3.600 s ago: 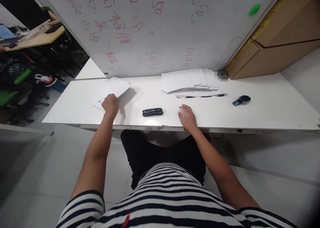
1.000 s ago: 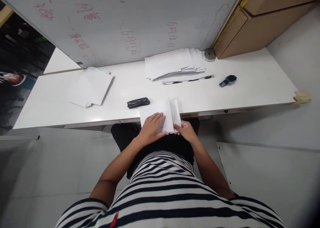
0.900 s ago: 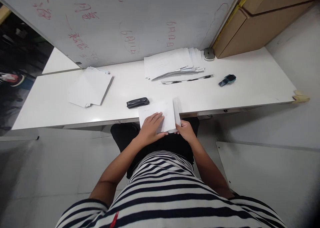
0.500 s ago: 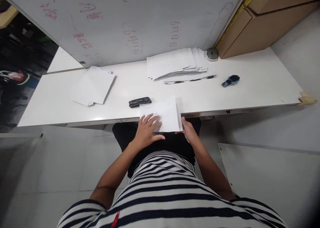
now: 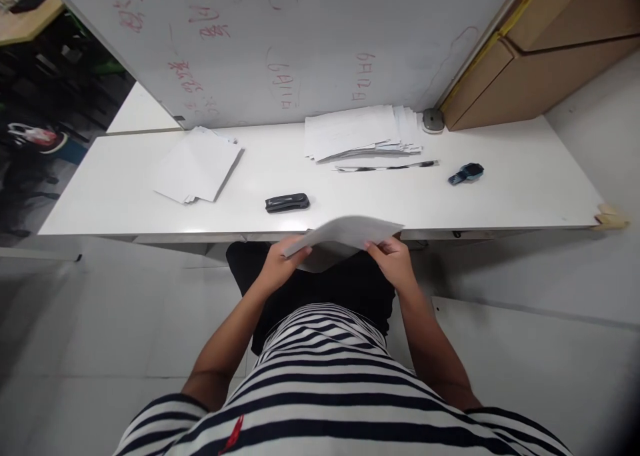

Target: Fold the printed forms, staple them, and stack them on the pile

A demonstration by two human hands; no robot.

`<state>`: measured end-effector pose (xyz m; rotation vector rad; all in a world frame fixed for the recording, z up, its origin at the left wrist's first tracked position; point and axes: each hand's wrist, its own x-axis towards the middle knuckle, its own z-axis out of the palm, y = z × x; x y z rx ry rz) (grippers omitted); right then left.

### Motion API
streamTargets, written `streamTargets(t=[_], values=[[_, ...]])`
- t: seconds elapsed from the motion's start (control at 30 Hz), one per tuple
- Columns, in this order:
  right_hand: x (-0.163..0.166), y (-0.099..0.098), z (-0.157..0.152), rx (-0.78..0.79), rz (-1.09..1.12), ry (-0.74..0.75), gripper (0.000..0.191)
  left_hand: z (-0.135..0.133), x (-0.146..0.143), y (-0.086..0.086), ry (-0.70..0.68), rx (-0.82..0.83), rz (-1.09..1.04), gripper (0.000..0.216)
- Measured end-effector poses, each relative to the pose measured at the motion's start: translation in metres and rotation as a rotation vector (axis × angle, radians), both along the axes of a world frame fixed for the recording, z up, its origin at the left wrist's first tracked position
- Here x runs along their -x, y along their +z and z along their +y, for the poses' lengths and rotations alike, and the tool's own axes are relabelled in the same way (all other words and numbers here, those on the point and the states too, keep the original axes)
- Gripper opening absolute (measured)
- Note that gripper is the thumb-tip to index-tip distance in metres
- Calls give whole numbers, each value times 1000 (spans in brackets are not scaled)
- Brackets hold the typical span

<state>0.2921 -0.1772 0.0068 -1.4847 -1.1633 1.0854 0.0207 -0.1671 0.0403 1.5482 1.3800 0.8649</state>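
Sheets of white paper are held up over my lap, at the table's front edge, bowed upward in the middle. My left hand pinches their left end, thumb on top. At the right end my right hand grips them between thumb and fingers. How many sheets there are I cannot tell. Just beyond the paper a black stapler lies on the white table.
Paper stacks lie at the left and back middle. A thin black-and-white strip, a dark watch and a small grey device are to the right. Behind stand a whiteboard and cardboard boxes.
The paper has come off the table edge toward my lap and now bends. My left hand, flat on top before, now pinches its left end; my right hand still grips the right.
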Motion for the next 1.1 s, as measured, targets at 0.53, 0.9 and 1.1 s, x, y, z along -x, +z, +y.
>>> streamTargets(t=[0.53,0.9,1.1], values=[[22,-3,36,-147,-167,-112,32,56,-26,-16,235,-51,-69,43],[1,-6,5,-32,55,-262,29,80,-3,-9,120,-436,413,52],[-15,-22,4,63,295,-244,28,109,23,-34,102,-403,680,40]])
